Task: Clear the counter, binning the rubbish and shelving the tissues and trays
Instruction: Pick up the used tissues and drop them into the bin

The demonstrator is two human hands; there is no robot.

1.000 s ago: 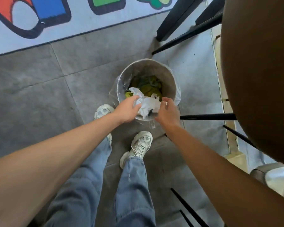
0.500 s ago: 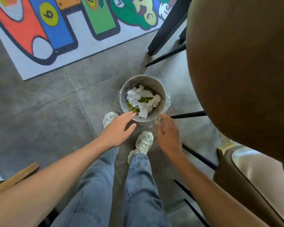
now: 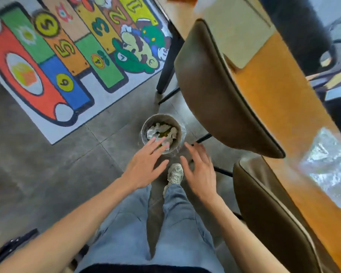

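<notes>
Surroundings: a grey tiled floor [image 3: 47, 174] carries a brightly coloured numbered mat [image 3: 67, 56] at upper left. Along the right runs an orange-topped counter [image 3: 274, 99], with a pale placemat [image 3: 234, 36] lying on it and a blurred glare patch further down (what it is cannot be told). Two brown padded chairs are drawn up against the counter: the farther chair [image 3: 215, 91] overhangs the floor just beside the bin, its black legs passing close to the bin's right side; the nearer chair [image 3: 268, 213] stands at lower right.

Task item: the small round bin [image 3: 144, 127], lined with clear plastic, stands on the floor between the mat and the farther chair. Crumpled white tissue rubbish [image 3: 159, 130] lies inside it over some green waste.

Person: standing, in blue jeans [image 3: 126, 223], one pale trainer [image 3: 175, 173] visible just below the bin.

Hands: both arms reach forward and down. The left hand [image 3: 146, 164] is spread, fingers straight, its tips overlapping the bin's near rim in this view; it holds nothing. The right hand [image 3: 200, 172] is likewise released, fingers splayed, just beside the bin and in front of a chair leg.
</notes>
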